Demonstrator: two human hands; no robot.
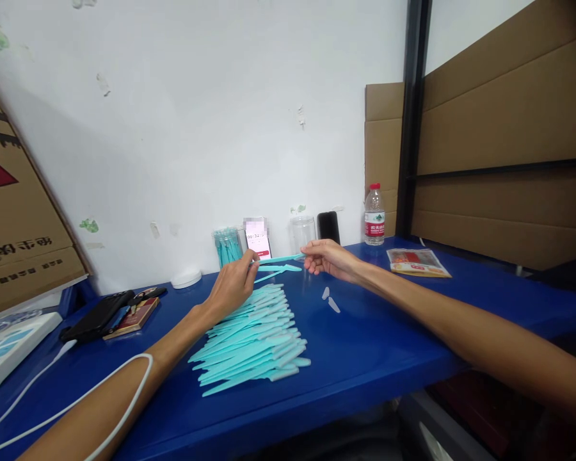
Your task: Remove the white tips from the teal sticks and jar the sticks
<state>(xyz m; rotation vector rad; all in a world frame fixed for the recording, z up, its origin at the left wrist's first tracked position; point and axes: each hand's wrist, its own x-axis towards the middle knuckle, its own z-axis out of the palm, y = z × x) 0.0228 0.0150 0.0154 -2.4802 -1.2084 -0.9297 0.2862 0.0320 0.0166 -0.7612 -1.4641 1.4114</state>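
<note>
Between my two hands stretches a thin turquoise eyebrow razor. My left hand pinches its handle end, while the fingertips of my right hand are closed on its other end, where the blade cover sits. Just below it, a couple of loose razors lie crossed on the table. A large pile of the same razors, with pale translucent covers mostly to the right, spreads in front of my left hand. Two small translucent blade covers lie below my right hand.
Against the wall stand a jar of turquoise razors, a phone with a timer, a clear jar, a black object and a water bottle. A white lid lies left; a food packet lies right. A white cable crosses my left forearm.
</note>
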